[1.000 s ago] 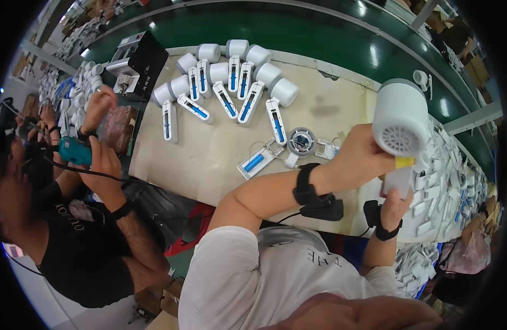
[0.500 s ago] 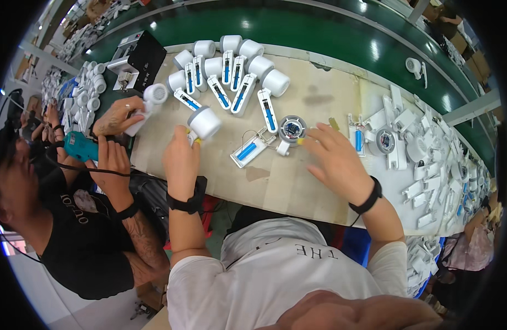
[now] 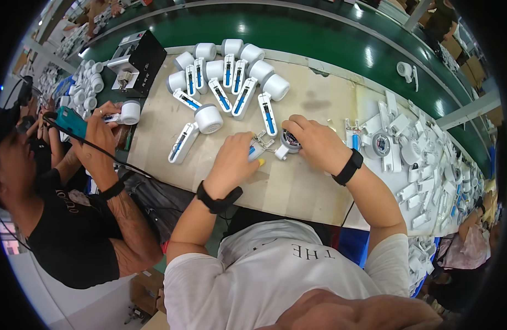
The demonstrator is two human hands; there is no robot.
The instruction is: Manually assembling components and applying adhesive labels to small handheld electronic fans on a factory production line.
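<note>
In front of me lies an opened white device: a handle half with a blue battery (image 3: 257, 149), wired to a round grey head (image 3: 289, 142) with a circuit board inside. My left hand (image 3: 231, 160) is closed on the handle half, its fingers curled over the near-left end. My right hand (image 3: 318, 144) grips the rim of the round head from the right, covering part of it. Just left of them rests a device with a white cylinder head (image 3: 208, 119) and a handle (image 3: 183, 143) showing a blue strip. A similar handle (image 3: 268, 114) points toward the round head.
Several similar white devices (image 3: 220, 93) fan out behind. A black machine (image 3: 137, 63) stands at the back left. On the right lies a heap of white parts (image 3: 424, 165). A co-worker at left holds a teal power tool (image 3: 72, 122) and another device (image 3: 130, 112). A green conveyor (image 3: 297, 27) runs behind.
My left hand has let go of the white-headed device, now lying on the table, and moved right to the handle half. My right hand has moved left onto the round head.
</note>
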